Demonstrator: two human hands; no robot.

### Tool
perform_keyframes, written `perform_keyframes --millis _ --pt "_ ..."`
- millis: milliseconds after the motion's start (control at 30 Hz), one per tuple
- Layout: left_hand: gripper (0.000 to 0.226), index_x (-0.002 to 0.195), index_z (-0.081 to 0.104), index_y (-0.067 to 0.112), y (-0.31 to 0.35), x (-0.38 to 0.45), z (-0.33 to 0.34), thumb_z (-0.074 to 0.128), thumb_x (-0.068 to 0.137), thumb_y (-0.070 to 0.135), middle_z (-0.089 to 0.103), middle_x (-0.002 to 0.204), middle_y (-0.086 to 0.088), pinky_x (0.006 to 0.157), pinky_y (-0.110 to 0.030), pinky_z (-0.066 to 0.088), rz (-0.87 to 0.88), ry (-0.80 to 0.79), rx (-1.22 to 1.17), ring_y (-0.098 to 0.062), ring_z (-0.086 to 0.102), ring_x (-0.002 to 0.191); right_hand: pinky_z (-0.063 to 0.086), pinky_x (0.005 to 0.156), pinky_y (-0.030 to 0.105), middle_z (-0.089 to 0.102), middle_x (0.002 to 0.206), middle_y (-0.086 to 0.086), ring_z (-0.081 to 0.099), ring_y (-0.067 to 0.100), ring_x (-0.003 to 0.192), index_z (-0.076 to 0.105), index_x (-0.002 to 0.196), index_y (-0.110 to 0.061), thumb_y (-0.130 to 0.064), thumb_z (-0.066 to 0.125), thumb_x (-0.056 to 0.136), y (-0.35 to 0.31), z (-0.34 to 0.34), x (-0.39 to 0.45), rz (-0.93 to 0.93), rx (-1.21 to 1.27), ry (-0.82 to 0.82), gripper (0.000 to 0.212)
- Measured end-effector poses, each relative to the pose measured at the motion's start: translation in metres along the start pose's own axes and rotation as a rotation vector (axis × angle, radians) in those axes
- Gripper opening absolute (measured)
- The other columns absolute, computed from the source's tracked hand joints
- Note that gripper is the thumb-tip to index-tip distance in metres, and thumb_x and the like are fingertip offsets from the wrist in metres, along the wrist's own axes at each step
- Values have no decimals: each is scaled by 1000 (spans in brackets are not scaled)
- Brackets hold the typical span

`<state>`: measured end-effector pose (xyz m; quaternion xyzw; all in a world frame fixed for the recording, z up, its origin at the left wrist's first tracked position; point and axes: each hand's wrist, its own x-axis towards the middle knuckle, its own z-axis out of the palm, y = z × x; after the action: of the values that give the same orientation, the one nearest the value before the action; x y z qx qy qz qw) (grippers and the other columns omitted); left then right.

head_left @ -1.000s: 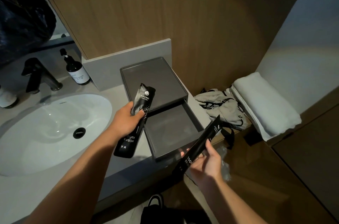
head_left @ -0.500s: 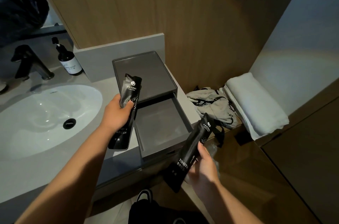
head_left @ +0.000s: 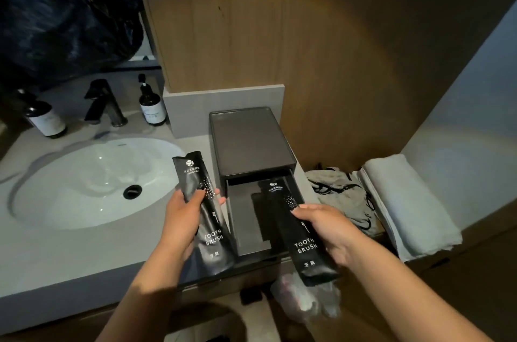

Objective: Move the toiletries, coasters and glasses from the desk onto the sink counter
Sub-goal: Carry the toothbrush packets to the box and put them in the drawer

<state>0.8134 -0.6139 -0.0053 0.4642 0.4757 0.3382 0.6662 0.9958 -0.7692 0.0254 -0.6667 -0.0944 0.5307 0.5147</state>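
My left hand [head_left: 183, 215] grips a black toothbrush packet [head_left: 205, 218] upright over the grey sink counter [head_left: 70, 255], just left of the dark box. In my right hand [head_left: 328, 225] is a second black toothbrush packet [head_left: 298, 232]; its top end lies over the pulled-out drawer [head_left: 246, 218] of the dark grey box [head_left: 249, 140]. The packet's lower end hangs past the counter's front edge. Another dark flat item seems to lie in the drawer, partly hidden.
A white basin [head_left: 92, 182] with a black tap [head_left: 103, 102] fills the counter's left. Two dark pump bottles [head_left: 151, 105] [head_left: 44, 117] stand behind it. Right of the box lie a grey garment [head_left: 342, 196] and a folded white towel [head_left: 405, 201]. A crumpled plastic bag [head_left: 305, 299] hangs below the counter edge.
My right hand has brought its packet up and left, from beside the counter to over the open drawer. The left hand still holds its packet by the box. The view shifted left.
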Motion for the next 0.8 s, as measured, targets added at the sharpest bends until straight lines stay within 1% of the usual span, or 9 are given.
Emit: perform_keyframes --millis 100,167,267,333,433,600,667,733,800 --pt "23 118 56 0 3 11 -11 49 96 4 75 99 -14 94 -53 51 -67 -37 -68 -30 72 94 55 53 27 68 73 15 66 22 59 65 90 -5 -5 51 92 -11 19 26 74 -68 -39 14" --pt "26 120 54 -2 8 21 -19 46 95 -3 74 101 -16 94 -50 51 -120 -61 -105 -31 71 95 55 58 30 67 79 17 66 25 66 64 94 -4 -4 51 92 -15 30 47 104 -71 -11 13" --pt "24 110 59 3 14 30 -28 45 93 -8 72 105 -17 92 -47 51 -145 -121 -107 -31 69 98 53 67 32 65 83 17 63 27 73 61 88 -4 -1 48 93 -15 44 76 162 -91 13 14" --pt "23 104 61 6 18 34 -34 47 92 -8 73 102 -15 90 -45 51 -138 -154 -96 -29 70 97 50 66 31 63 80 15 62 26 73 58 82 -6 2 47 93 -13 52 92 171 -123 40 18" --pt "21 109 61 5 20 39 -41 49 94 -4 73 103 -16 82 -39 56 -131 -202 -75 -28 71 98 49 65 31 62 77 14 60 25 70 58 79 -8 4 47 93 -8 61 112 149 -107 63 21" --pt "20 111 63 2 22 43 -51 52 94 2 73 100 -20 64 -28 58 -82 -259 -27 -30 71 94 49 63 31 64 77 10 60 23 66 61 84 -11 1 45 95 2 74 132 111 -76 89 23" --pt "20 110 63 -1 21 41 -56 52 94 4 72 100 -21 63 -26 57 -74 -260 -33 -30 71 94 48 64 30 65 83 9 60 23 71 63 89 -13 -1 44 95 6 79 137 104 -126 102 24" --pt "21 111 63 -2 20 40 -61 52 95 6 72 101 -22 63 -25 56 -88 -246 -56 -31 70 97 45 63 28 66 87 10 58 22 77 66 95 -10 -3 44 94 10 83 141 70 -209 144 23" --pt "22 112 63 -2 17 40 -64 51 96 7 72 100 -22 65 -26 57 -110 -224 -70 -33 70 99 40 52 20 62 80 9 53 19 72 67 90 -6 -1 46 92 13 86 143 -3 -293 220 22"
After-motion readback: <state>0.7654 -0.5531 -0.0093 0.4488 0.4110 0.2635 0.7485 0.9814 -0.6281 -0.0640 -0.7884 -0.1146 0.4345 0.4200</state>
